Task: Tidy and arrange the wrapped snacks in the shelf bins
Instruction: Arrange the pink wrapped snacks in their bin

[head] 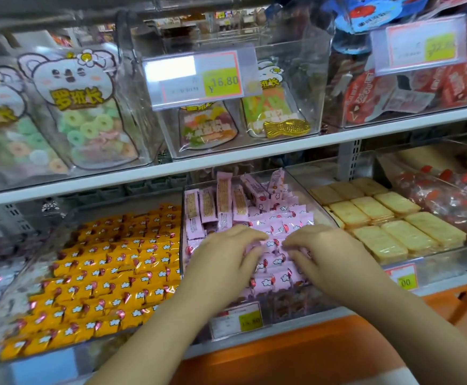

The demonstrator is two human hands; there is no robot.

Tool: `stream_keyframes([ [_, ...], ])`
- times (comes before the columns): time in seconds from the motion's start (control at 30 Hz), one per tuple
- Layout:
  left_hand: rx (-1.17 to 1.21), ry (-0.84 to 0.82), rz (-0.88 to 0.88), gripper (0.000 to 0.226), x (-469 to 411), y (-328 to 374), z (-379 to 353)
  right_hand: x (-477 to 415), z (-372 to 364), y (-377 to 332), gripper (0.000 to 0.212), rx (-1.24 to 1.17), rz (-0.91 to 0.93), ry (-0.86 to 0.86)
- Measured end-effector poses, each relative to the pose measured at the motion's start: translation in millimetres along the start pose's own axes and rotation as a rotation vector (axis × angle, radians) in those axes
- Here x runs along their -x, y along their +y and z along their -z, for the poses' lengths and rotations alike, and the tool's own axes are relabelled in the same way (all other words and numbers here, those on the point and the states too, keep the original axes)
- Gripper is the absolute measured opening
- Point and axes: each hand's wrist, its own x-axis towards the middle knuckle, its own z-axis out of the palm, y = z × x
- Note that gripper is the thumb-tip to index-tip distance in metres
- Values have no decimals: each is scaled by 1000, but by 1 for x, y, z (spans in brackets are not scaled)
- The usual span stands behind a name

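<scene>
Nearest the camera, a price tag (236,319) is clipped to the front of a clear bin (307,190) on the lower shelf. Both hands are inside this bin. The left hand (224,259) and right hand (329,248) lie palm down on the pink packets (279,276). Their fingers are bent and the tips point at each other, with a narrow strip of packets showing between them. I cannot tell whether either hand actually pinches a packet or only presses on the pile.

Under and between the hands the packets lie flat in rows, long axis running left to right across the bin. Just beyond the fingertips, toward the back left corner, loose packets (224,195) stand on end or lean. They look like the part left to straighten, and they are closer to the left hand than to the right.

The bin to the left holds orange packets (102,273) and the one to the right holds pale biscuits (393,226). On the shelf above are bags of gummy rings (88,115).
</scene>
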Motion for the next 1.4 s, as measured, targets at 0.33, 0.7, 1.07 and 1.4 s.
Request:
stream_keyframes([
  [0.33,-174,101,304,34,-2,-61,25,-59,-28,-45,39,-82,-76,-28],
  [0.7,-369,-214,270,76,-48,-70,17,-88,-48,-42,36,-122,-84,-59],
  [1.07,-498,-111,274,75,-52,-60,12,-57,-28,-21,19,-231,2,489],
  [1.4,-385,47,274,55,-43,-46,21,-31,-18,21,21,94,-176,466],
])
